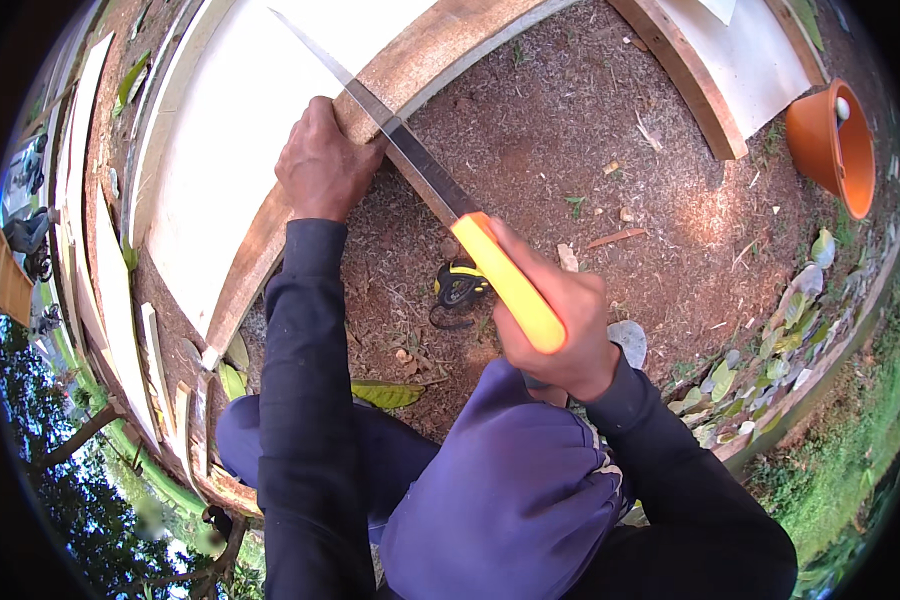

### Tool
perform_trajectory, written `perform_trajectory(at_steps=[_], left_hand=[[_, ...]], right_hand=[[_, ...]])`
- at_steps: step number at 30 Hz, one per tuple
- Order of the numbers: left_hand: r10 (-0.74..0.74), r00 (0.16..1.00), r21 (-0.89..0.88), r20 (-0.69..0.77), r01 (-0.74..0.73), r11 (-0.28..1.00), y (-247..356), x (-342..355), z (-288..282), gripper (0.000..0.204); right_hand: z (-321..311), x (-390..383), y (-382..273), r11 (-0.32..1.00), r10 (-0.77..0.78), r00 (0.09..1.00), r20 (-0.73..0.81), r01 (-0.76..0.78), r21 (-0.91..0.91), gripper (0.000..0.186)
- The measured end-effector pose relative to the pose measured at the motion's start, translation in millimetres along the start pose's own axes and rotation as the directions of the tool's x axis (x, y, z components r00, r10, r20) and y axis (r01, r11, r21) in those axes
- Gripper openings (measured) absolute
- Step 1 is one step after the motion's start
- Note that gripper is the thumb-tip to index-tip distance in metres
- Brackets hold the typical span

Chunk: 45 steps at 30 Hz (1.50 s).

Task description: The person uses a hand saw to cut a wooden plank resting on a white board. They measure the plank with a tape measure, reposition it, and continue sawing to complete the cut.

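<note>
My right hand (555,310) is closed round the orange handle (500,270) of a handsaw, whose long steel blade (430,170) slants up-left across a wooden board (440,50). My left hand (330,160) grips that board just left of the blade, fingers curled over it. The board edges a white sheet (210,150). Below the board, on the dirt, lies a black and yellow tape measure (460,285). My legs in purple trousers (490,480) are bent beneath my arms.
Another white panel with wooden edges (720,60) lies at the upper right, beside an orange bucket (815,150) with things inside. Long timber strips (100,260) lie along the left. Leaves (790,350) are scattered near a curved border at the right, with grass beyond.
</note>
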<state>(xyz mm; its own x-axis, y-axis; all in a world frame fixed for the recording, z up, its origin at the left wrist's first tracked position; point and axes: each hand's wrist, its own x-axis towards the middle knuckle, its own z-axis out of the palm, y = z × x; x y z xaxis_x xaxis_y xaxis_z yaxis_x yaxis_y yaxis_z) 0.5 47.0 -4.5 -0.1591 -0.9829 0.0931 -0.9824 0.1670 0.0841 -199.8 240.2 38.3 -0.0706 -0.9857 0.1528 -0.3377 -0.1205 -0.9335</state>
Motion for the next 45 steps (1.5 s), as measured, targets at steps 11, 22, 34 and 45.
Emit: perform_trajectory(at_steps=[11,22,34,45], left_hand=[[0.037,0.999,0.002,-0.009,-0.037,0.999,-3,-1,2,0.056],[0.056,0.998,-0.048,-0.02,-0.057,0.997,-7,2,6,0.058],[0.054,0.997,-0.066,-0.062,-0.059,0.996,-8,3,8,0.057],[0.051,0.999,-0.055,0.004,-0.051,0.997,-1,-4,10,0.055]], right_hand=[[-27,-15,-21,0.997,0.048,0.999,0.025,-0.046,-0.055,0.054],[-21,5,-14,0.996,-0.001,0.994,0.108,0.011,-0.09,0.059],[-9,-7,10,0.99,-0.079,0.997,0.017,0.08,-0.12,0.055],[-18,-7,2,0.986,-0.068,0.995,0.072,0.078,-0.147,0.058]])
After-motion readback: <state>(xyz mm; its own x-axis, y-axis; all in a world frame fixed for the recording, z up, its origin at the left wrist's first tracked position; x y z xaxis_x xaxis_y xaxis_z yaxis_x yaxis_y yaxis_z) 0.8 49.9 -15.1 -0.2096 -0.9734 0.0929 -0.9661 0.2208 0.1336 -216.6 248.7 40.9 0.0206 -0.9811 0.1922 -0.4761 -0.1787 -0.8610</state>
